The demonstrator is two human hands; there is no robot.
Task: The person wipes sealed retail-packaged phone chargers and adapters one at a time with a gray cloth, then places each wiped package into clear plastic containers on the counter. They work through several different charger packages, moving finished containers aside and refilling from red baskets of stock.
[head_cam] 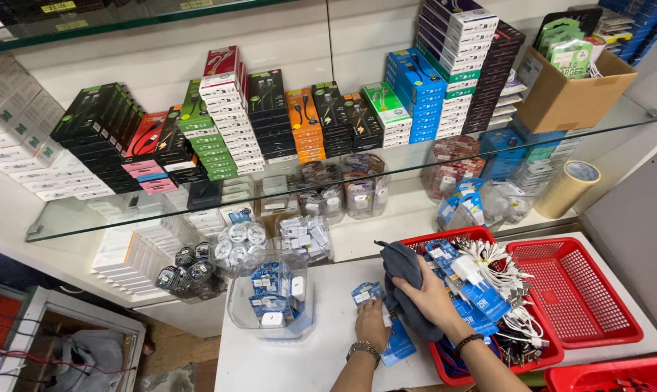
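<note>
So the right hand [428, 296] is closed around a dark grey cloth [404, 287], bunched up and held over the edge of a red basket [444, 236]. The left hand [372, 324] lies flat, fingers pressing down on a small blue charger packet [367, 292] on the white counter [306, 356]; one more blue packet [399, 345] sits just under that wrist. Each wrist has a band, so two total.

Three red baskets show: the one by the cloth is stuffed with blue packets and a tangle of white cables [499, 272], the second basket [572, 290] beside it to the right looks bare, and a third basket [608, 376] only peeks in at the bottom corner.

Left of the hands there's one clear plastic tub [237, 308] holding blue packets and white charger plugs. Behind the counter, a glass shelf [67, 218] carries stacks of cable boxes, too many to count, plus one cardboard box [568, 98] of green packs. One roll of tape [569, 187] sits below it.
</note>
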